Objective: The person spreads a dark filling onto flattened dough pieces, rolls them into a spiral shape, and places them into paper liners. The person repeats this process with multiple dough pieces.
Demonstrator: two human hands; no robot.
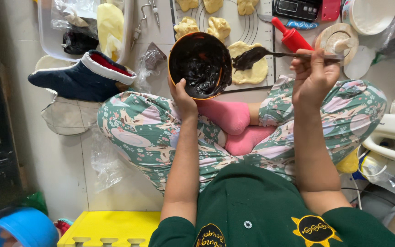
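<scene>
Head view looks down on a person sitting cross-legged on the floor (69,174) in green patterned trousers and pink socks (227,116). Their left hand (184,98) is closed on the near rim of an orange bowl (200,64), thumb hooked over the edge, tilting it so the dark, glossy paste inside shows. Their right hand (314,75) is closed around the handle of a spoon (293,55), held level, its far end loaded with a lump of the same dark paste (248,58). That lump hangs just right of the bowl and above a flattened round of pale dough (252,73), which lies on a marked baking mat (252,27) spread on the floor beyond the knees. More dough pieces (186,26) sit farther back on the mat, toward its far edge. Right of the mat lie a red rolling pin (293,39), a wooden round press (337,39) and a white bowl (371,16). Left of the knees rests a navy padded boot (76,80) with red lining, beside a clear plastic tub (51,41). A yellow stool (110,226) stands at the near edge.
</scene>
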